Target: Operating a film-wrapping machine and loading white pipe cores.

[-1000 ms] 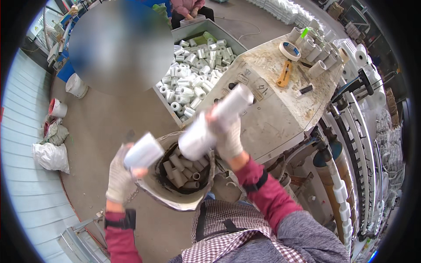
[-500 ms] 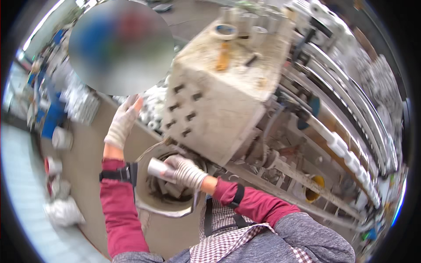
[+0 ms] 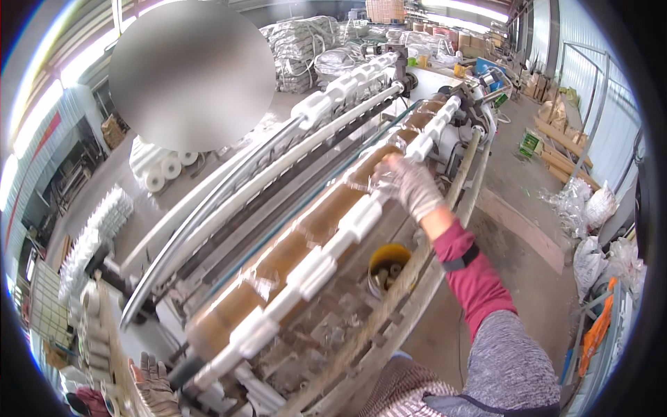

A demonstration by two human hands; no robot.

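Note:
My right hand [image 3: 415, 189], in a pale work glove, reaches over the machine at its middle. It is at the long brown roller [image 3: 326, 212], which carries bands of clear film, and beside the shaft strung with white rolls [image 3: 306, 278]. Its fingers are smeared by motion, so whether they grip anything is unclear. At the lower left, my left hand [image 3: 155, 388], also gloved, is open with its fingers stretched out. It lies next to the dark near end of the shaft [image 3: 186, 372], and nothing shows in it.
Inside the frame stands a yellow bucket [image 3: 389, 267] with small pieces in it. A wooden rail [image 3: 368, 354] runs along my side of the machine. Metal bars [image 3: 236, 187] lie on the far side. Plastic bags [image 3: 599, 205] and long cardboard tubes [image 3: 563, 149] are at the right.
The view has swung from a bucket and a box-like stand to the long machine. My right hand, which held a white cylinder over the bucket, is now at the roller. My left hand is now low.

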